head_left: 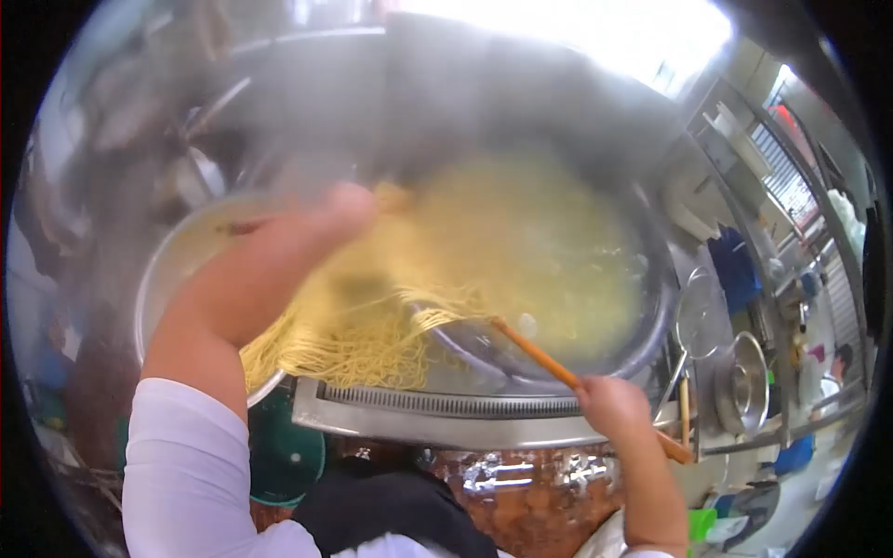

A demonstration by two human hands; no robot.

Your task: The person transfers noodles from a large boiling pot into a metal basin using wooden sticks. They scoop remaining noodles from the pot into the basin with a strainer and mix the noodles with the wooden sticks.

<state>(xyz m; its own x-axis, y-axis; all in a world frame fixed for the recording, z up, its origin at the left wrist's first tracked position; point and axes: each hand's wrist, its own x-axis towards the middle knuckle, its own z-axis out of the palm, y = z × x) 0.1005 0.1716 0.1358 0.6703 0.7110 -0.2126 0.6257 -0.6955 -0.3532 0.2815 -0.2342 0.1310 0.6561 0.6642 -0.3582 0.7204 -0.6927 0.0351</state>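
My right hand [614,405] is closed around an orange-brown wooden stick [535,352]; its far tip touches a bundle of yellow noodles [353,349] by the pot's near rim. My left hand [349,206] is raised over the noodles, blurred by steam. It looks closed on a second wooden stick [393,197], mostly hidden by the hand and steam. The noodles stretch between a large round pot [656,312] of steaming yellowish liquid and a wide pale basin [149,288] on the left. A mass of them hangs over the metal edge between the two vessels.
A slotted metal counter edge [446,405] runs along the front. To the right are a wire strainer [702,312] and a metal bowl [744,381]. A green bucket [284,451] stands below on the left. Thick steam hides the back.
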